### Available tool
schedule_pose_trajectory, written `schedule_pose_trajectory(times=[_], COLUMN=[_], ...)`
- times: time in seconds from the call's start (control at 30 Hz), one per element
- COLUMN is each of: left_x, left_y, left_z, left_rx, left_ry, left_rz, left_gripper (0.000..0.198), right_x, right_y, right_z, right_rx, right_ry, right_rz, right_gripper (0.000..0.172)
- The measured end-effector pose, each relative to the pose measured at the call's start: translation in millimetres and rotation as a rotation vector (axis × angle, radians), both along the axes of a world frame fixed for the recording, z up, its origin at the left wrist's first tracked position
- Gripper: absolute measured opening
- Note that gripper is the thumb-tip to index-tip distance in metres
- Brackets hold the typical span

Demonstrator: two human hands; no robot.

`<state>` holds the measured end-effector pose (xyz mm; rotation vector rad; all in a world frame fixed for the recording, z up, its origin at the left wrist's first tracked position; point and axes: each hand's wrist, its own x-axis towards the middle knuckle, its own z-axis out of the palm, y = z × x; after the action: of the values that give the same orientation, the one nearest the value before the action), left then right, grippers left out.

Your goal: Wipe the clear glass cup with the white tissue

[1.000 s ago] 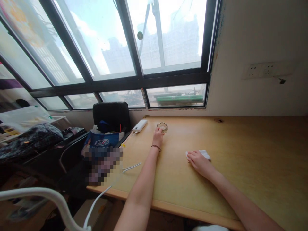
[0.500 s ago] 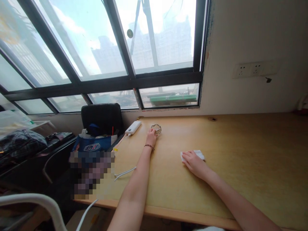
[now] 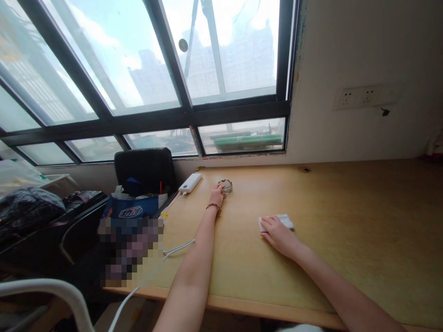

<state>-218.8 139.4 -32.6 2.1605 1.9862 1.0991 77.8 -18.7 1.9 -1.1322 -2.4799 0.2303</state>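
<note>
The person's left hand (image 3: 217,195) reaches far across the wooden counter (image 3: 346,221), its grip closed on the near-left edge of a glass dish (image 3: 227,186), right of a white power bank (image 3: 190,183). The right hand (image 3: 279,236) lies over a folded white cloth (image 3: 287,221), nearer and further right on the counter; whether that grip closes on the cloth, one cannot tell. A white cable (image 3: 180,247) lies beside the left forearm.

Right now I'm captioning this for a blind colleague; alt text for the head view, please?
A person's left hand touches a round dish toward the back of a desk by a window; their right hand rests on a white cloth or tissue.
</note>
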Motion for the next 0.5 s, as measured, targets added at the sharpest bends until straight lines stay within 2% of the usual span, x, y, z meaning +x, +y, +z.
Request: schedule_pose_trajectory(times=[0.2, 0.33, 0.5], left_x=[-1, 8, 22], left_y=[-5, -11, -11], left_z=[2.6, 7.3, 6.5], left_rx=[0.034, 0.102, 0.07], left_ry=[0.007, 0.141, 0.258], left_rz=[0.027, 0.099, -0.053], left_gripper=[0.036, 0.038, 0.034], right_x=[0, 0, 0], right_y=[0, 0, 0], right_z=[0.0, 0.5, 1.1], right_rx=[-0.005, -0.013, -0.022], right_ry=[0.012, 0.02, 0.024], right_rz=[-0.001, 0.005, -0.002], right_gripper=[0.031, 0.032, 0.033])
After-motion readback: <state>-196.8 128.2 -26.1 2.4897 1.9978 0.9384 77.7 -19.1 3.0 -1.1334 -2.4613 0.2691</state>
